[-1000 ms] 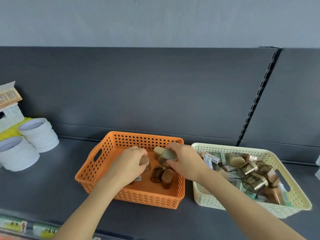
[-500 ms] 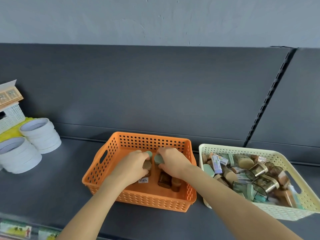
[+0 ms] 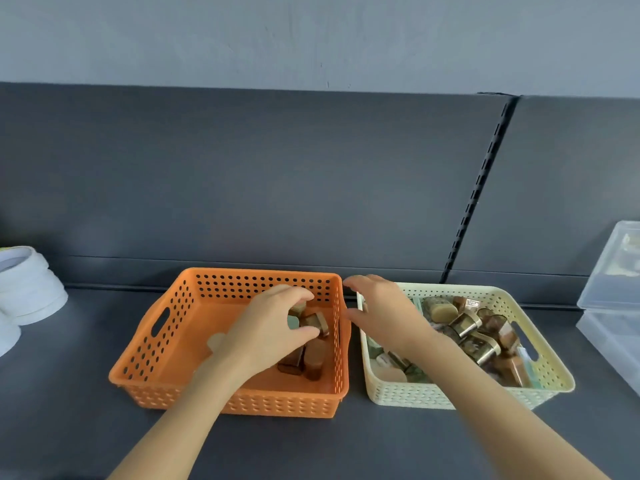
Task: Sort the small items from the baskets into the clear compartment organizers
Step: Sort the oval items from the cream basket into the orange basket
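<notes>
An orange perforated basket [image 3: 166, 341] sits on the dark shelf with a few small brown bottles [image 3: 313, 362] in its right half. My left hand [image 3: 273, 327] is inside it, fingers curled around a small brown bottle with a gold band [image 3: 316, 322]. A cream basket [image 3: 550, 375] to the right is full of several small bottles and packets [image 3: 467, 327]. My right hand [image 3: 384, 313] hovers over the cream basket's left edge, fingers spread, holding nothing. Clear organizers [image 3: 613, 282] stand at the far right edge.
White round containers [image 3: 27, 289] are stacked at the far left. A dark back panel with a slotted upright [image 3: 474, 188] rises behind the baskets. Bare dark shelf surface lies in front of both baskets.
My right hand has left the orange basket and moved right, over the cream basket, now holding nothing. My left hand shifted right inside the orange basket. The view has swung right, showing the clear organizers.
</notes>
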The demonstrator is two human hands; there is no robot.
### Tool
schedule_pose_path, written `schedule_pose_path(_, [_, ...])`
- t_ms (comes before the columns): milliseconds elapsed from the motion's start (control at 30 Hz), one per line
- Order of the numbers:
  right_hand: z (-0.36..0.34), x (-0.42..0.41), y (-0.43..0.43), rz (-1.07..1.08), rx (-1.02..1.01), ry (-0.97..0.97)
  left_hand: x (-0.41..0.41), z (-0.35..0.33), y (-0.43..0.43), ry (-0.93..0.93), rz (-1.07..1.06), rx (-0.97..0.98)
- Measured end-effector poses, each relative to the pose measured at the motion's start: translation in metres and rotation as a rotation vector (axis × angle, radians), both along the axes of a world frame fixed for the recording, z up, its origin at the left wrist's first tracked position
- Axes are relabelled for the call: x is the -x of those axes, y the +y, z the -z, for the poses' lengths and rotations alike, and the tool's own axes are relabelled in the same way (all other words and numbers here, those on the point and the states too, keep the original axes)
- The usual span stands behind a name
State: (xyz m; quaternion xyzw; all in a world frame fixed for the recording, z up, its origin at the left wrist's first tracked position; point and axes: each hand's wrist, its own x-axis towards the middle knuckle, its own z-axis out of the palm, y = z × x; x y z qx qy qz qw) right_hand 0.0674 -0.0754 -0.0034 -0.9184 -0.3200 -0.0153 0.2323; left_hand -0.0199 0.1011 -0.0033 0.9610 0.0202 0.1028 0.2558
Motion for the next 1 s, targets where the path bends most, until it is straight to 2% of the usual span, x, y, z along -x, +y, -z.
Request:
schedule_pose_path(167, [0.008, 0.008, -0.07, 0.153, -0.043, -0.005, -0.009, -0.002, -0.042, -0.018, 0.12, -0.021])
schedule_pose_path(467, [0.019, 0.012, -0.161, 0.276, 0.086, 0.02, -0.037, 0.011, -0.105, 0.063, 0.353, 0.004])
schedule_pose_path(867, [0.029, -0.007, -0.187, 0.365, 0.025, 0.154, -0.071, 0.023, -0.156, 0.241, 0.483, -0.101])
schedule_pose_path(1000, [0.028, -0.007, -0.188, 0.382, 0.078, 0.163, -0.078, 0.027, -0.162, 0.252, 0.505, -0.147])
